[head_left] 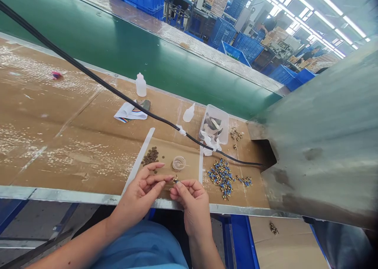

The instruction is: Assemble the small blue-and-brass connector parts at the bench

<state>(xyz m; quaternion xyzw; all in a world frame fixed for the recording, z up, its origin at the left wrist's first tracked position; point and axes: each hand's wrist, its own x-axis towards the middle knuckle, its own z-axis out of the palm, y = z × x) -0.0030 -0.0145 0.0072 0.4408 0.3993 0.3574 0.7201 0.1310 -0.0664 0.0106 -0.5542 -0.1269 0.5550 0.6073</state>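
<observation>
Hands (197, 206), two, meet at one small part (175, 179) near one cup (179, 168).

lower centre: right hand (195, 200) pinching a small part (175, 179), left hand (138, 194) just beside it; right of centre: blue-and-gold pieces (222, 176) heaped on the bench (94, 135).

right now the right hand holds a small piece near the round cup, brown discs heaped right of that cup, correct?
No: the head view shows the brown discs heaped left of the round cup. The right hand does hold a small piece near it.
</observation>
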